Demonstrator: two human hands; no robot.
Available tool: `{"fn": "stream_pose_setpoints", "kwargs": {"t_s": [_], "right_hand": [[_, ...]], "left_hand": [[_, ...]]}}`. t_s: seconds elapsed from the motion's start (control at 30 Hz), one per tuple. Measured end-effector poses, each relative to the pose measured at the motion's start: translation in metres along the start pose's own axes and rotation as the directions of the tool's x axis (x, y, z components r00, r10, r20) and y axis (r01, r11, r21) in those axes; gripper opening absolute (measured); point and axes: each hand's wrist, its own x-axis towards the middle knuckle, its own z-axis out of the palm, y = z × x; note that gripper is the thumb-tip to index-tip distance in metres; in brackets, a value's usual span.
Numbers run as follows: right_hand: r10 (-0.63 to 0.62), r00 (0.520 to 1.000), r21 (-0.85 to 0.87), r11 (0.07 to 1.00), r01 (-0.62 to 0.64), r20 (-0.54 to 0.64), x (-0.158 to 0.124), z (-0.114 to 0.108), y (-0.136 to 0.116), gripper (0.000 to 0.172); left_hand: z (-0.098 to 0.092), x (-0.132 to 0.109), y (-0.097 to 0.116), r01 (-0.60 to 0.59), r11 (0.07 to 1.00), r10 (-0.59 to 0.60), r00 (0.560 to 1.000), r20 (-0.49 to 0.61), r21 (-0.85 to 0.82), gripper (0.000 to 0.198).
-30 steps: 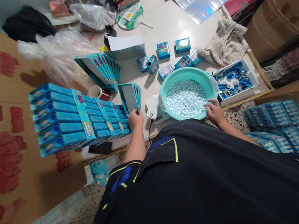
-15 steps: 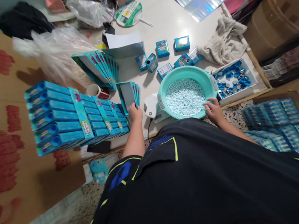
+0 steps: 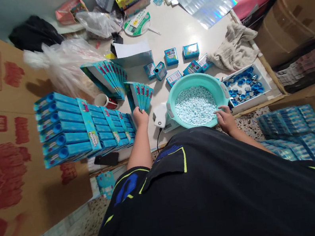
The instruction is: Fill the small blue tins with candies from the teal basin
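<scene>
My left hand (image 3: 141, 116) is closed on the lower end of a small fan of blue printed cartons (image 3: 142, 95), their tops spread apart. To its right stands a white device with a cable (image 3: 160, 116), close to a turquoise basin (image 3: 170, 88). Small pale blue candies (image 3: 194, 103) lie in the basin. My right hand (image 3: 226, 119) is at the basin's right front rim, fingers curled over the edge; its thumb is hard to see. A larger fan of similar cartons (image 3: 110, 77) stands behind my left hand, and stacked blue cartons (image 3: 86, 126) rise at the left.
Several small blue boxes (image 3: 171, 56) sit behind the basin. At the right are a white tray (image 3: 263, 81) of blue and silver caps and a grey cloth (image 3: 237, 50). A paper cup (image 3: 105, 101) stands behind the stack, and a dark phone-like slab (image 3: 106, 159) lies at the front edge.
The cartons under my left hand have tilted and fanned wider, their printed edges now turned more toward me. My right hand stays at the basin's rim. The whole view has shifted slightly.
</scene>
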Motion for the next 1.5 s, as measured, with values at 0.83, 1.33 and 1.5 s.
{"fn": "stream_pose_setpoints", "kwargs": {"t_s": [0.83, 1.33, 1.5], "right_hand": [[-0.019, 1.000, 0.012, 1.000, 0.019, -0.001, 0.002, 0.003, 0.005, 0.036], [-0.051, 0.999, 0.007, 0.999, 0.051, -0.006, 0.002, 0.005, 0.012, 0.039], [-0.052, 0.999, 0.002, 0.999, 0.052, -0.014, 0.001, 0.006, 0.012, 0.038]], "left_hand": [[-0.003, 0.042, 0.021, 0.115, 0.979, -0.104, 0.992, 0.077, -0.170, 0.010], [0.011, 0.048, 0.030, 0.339, 0.885, -0.290, 0.937, 0.193, -0.319, 0.044], [0.011, 0.050, 0.037, 0.387, 0.880, -0.330, 0.915, 0.233, -0.275, 0.026]]}}
